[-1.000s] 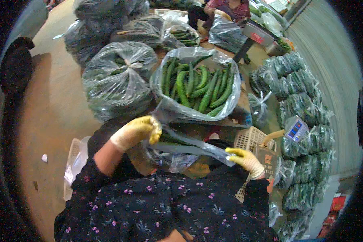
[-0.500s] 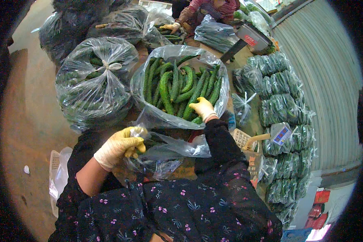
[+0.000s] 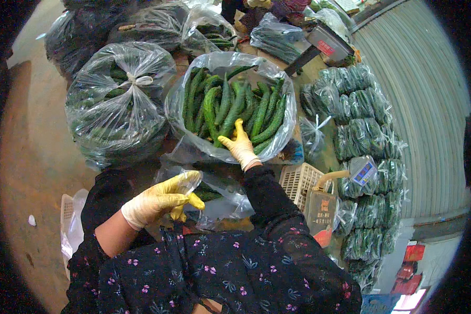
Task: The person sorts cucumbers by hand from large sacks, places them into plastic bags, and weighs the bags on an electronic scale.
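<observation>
A large clear plastic bag (image 3: 175,112), wide at its mouth, holds several dark green, bumpy cucumbers (image 3: 272,118). At its near side my right hand (image 3: 242,148), in a yellow and white glove, has thumb and fingers around the near end of one cucumber (image 3: 233,112); the fingertips are partly hidden. My left hand (image 3: 165,200), gloved alike, pinches the edge of a smaller clear bag (image 3: 227,204) in front of me. Inside that smaller bag part of a cucumber (image 3: 208,192) shows beside my left fingers.
On the left stands a big tied bag of cucumbers (image 3: 120,104). Stacked packed bags (image 3: 369,136) line the right side by a shutter (image 3: 418,104). A scale display (image 3: 362,171), a beige crate (image 3: 301,183) and another scale head (image 3: 327,44) stand nearer. Across sits a co-worker, partly cut off.
My right hand has moved left across the cucumbers, and one now lies shifted on top there. My left hand has moved slightly right and down with the bag edge. The co-worker has shifted partly out of view.
</observation>
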